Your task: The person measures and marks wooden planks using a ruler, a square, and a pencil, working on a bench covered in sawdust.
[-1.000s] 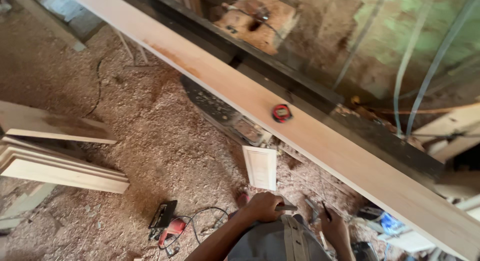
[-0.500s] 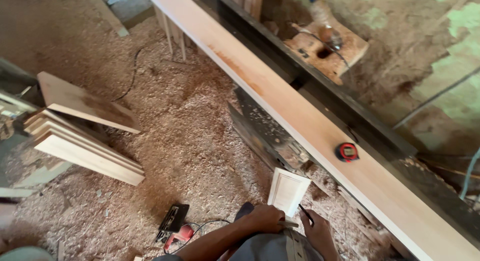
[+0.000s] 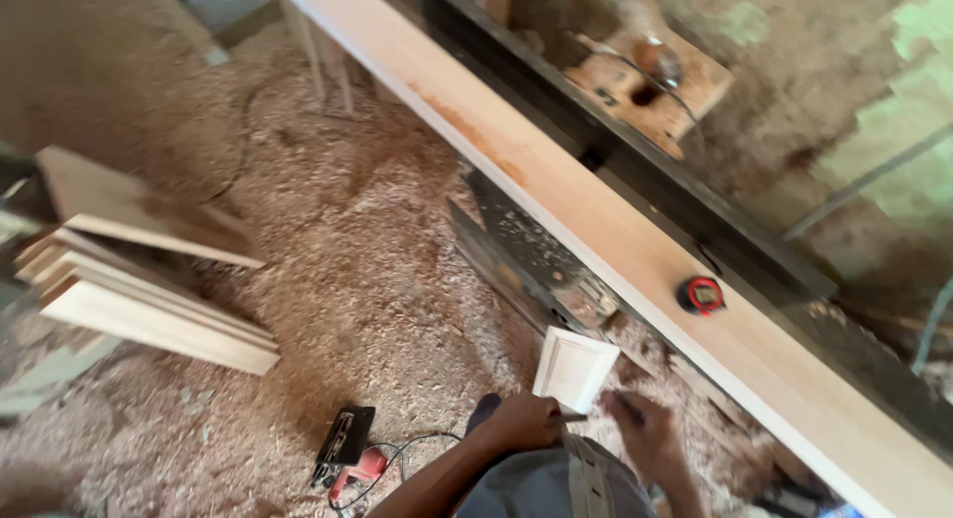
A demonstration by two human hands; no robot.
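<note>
Looking down, your view has swung left since a second ago. Your left hand (image 3: pixel 524 421) now pinches a dark pencil-like tool (image 3: pixel 574 417) below the white panel (image 3: pixel 576 367); your right hand (image 3: pixel 645 429), at 3 o'clock, hangs loosely curled, empty.

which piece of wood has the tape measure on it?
The long pale plank running diagonally across the bench; the red tape measure sits on it. The stacked boards at left carry nothing.

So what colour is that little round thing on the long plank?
The tape measure is red with a black middle, seen in the head view.
</note>
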